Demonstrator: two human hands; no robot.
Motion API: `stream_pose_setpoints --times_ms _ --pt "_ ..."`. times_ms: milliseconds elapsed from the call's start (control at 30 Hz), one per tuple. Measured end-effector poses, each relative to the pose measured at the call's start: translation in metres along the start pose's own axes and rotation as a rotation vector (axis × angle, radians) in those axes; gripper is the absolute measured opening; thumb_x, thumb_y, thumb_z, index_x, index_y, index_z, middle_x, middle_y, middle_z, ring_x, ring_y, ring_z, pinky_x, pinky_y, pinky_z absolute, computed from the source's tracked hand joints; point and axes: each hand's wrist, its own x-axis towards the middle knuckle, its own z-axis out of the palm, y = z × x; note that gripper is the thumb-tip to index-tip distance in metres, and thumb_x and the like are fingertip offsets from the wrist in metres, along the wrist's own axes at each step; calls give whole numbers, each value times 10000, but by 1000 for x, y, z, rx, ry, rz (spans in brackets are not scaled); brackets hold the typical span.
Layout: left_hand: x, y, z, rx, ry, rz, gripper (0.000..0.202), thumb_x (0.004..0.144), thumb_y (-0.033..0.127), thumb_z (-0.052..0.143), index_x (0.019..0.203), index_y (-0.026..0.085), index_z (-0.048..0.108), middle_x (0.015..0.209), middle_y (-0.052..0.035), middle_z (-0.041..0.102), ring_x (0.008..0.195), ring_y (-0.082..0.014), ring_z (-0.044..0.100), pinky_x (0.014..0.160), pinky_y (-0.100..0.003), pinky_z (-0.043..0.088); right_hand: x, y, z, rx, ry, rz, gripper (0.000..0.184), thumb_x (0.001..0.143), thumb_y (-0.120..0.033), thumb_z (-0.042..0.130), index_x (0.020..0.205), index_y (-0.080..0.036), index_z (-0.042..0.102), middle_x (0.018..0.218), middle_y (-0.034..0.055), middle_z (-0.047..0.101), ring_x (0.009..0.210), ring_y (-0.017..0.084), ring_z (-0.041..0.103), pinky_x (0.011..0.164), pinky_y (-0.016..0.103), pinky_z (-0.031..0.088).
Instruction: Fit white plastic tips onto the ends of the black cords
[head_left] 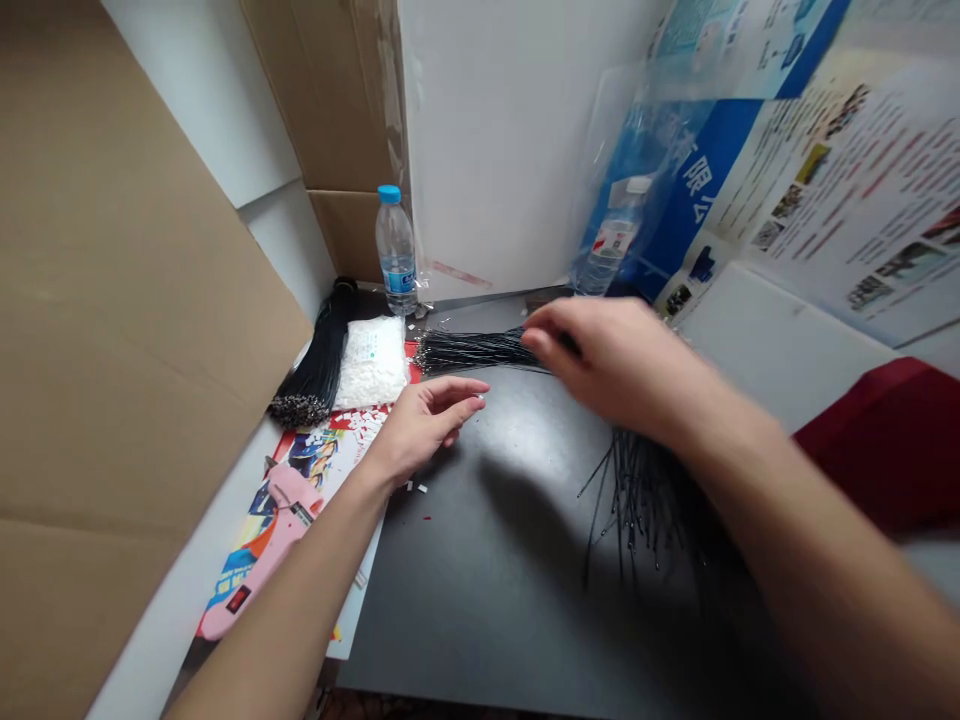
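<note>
Left hand [424,425]: thumb and index finger drawn nearly together at the tips, the other fingers curled beneath. A tiny white rectangular piece [481,398] appears gripped between these tips, above the table. Right hand [607,355]: fingers curled toward the thumb, with motion blur; whether anything is held cannot be determined.

The long bundle of thin black wires [480,350] lies across the far part of the dark grey table [465,620], its right end hidden behind the right hand. A second spread of black wires [634,490] lies beneath the right forearm, tips loose and fanned.

Left side: a clear bag packed with white pieces [371,360], loose white pieces [364,425] scattered just in front of it, and a pink glue gun [262,570] on a coloured printed sheet [311,460]. Behind stands a clear plastic bottle with a blue cap [396,245].

Hazards, in this inspector's judgement: the white piece could slip, owing to its size and slight purchase at the fingertips. The fanned wires could tangle or be dragged by the forearm passing over them. The left forearm, close above the glue gun, could knock it; if hot, its nozzle could burn. Scattered pieces could be swept away by a sleeveless wrist brushing past.
</note>
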Motion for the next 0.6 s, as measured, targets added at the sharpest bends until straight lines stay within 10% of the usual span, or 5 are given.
stream_pose_setpoints --times_ms 233,600 --pt "-1 -3 10 9 -35 -11 87 827 259 667 884 194 676 823 -18 670 520 -72 440 510 -239 383 -52 24 91 301 -122 126 242 1009 -262 404 1186 -170 541 852 64 706 749 181 669 707 289 481" --pt "2 -5 15 3 48 12 184 803 246 672 944 176 576 820 -22 686 535 -78 546 508 -223 470 -59 18 102 377 -111 189 110 986 -277 401 1019 -224 492 798 19 675 644 160 596 654 280 406"
